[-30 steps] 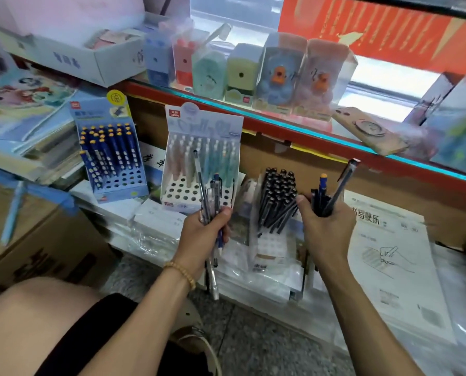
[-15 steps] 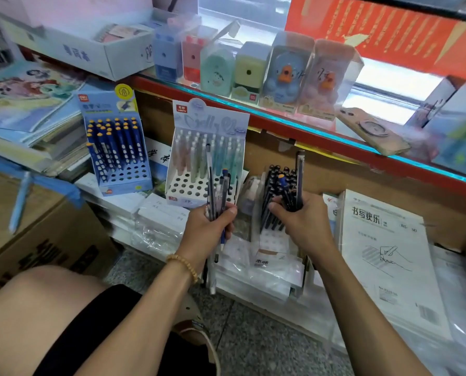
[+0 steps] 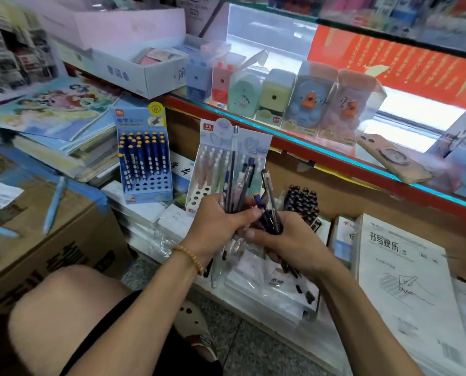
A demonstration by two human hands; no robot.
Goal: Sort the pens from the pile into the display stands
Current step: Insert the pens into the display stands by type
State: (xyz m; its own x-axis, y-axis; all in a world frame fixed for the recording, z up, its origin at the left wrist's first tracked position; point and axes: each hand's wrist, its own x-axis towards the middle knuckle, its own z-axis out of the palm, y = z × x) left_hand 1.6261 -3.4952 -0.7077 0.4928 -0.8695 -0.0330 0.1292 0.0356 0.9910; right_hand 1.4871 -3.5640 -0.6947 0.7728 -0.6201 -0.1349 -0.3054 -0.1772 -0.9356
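**Two fistfuls of pens, stands waiting behind**

The left hand (image 3: pixel 215 223) is gripping a mixed bundle of pens (image 3: pixel 236 183), fingers curled round the barrels near their middles, tips fanning upward and one long clear pen standing taller than the rest. The right hand (image 3: pixel 291 240) is holding a smaller clutch of dark pens (image 3: pixel 271 210), wrapped close, and is meeting the left hand so that the two bunches are touching. Behind the hands, the white stand (image 3: pixel 207 169) is showing pastel pens in its back rows and open holes in front. To its left, the blue stand (image 3: pixel 145 164) is carrying blue pens with bare holes in the lower rows. The black-pen stand (image 3: pixel 303 204) is sitting just beyond the right hand, packed with dark caps.

These pens are looking light, stiff and smooth, so a loose bundle is likely to slide or scatter. Pinching a single barrel near the upper end, above the gripping fist, is probably the surest way of drawing it free without dragging its neighbours along.
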